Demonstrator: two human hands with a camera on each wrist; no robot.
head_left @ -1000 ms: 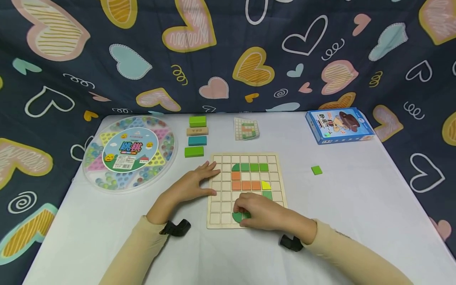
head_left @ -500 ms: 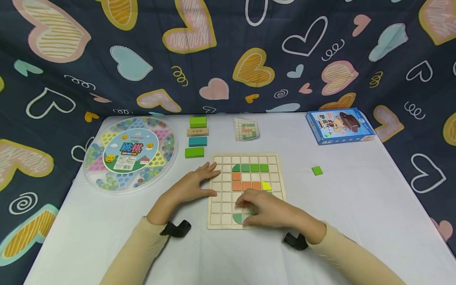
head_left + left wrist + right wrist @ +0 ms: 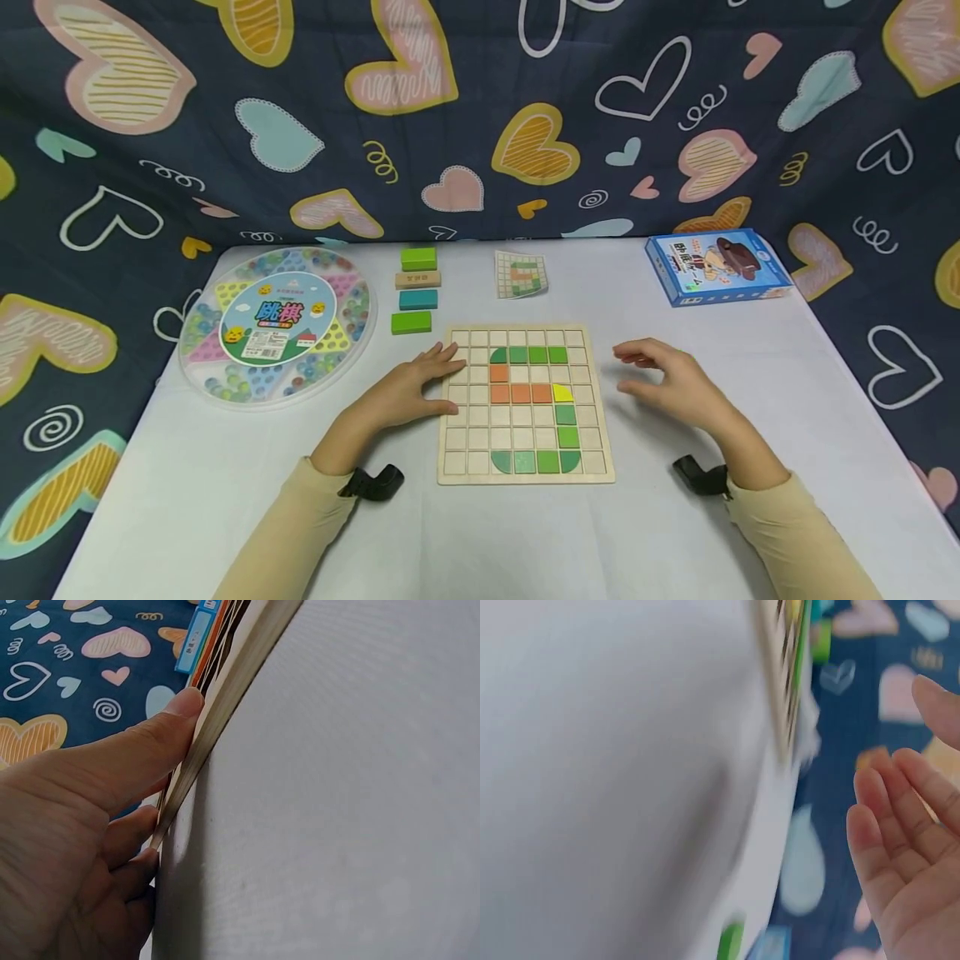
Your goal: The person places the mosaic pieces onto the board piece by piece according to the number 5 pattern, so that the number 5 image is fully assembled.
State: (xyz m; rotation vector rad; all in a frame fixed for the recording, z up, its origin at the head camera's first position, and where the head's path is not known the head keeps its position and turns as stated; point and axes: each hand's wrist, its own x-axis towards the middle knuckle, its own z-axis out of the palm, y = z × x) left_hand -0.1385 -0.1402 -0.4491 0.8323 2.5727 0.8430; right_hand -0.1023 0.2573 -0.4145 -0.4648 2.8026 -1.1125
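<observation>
A wooden grid board (image 3: 456,437) lies on the white table, with green, orange and yellow tiles set in it in the shape of a 5. My left hand (image 3: 408,387) rests at the board's left edge with fingers spread. In the left wrist view the thumb (image 3: 161,735) touches that edge. My right hand (image 3: 675,385) is held over the table to the right of the board, fingers loosely bent and nothing in them. One loose green tile (image 3: 731,941) shows in the right wrist view; in the head view the right hand hides it.
A small pattern card (image 3: 521,275) lies behind the board. Several blocks, among them a teal block (image 3: 417,300), stand in a column at back left. Farther left is a round Chinese checkers set (image 3: 352,292). A blue game box (image 3: 716,267) sits at back right.
My right hand has left the lower middle of the board and moved right, over the loose green tile. The lower green tiles are now uncovered. My left hand has stayed at the edge.
</observation>
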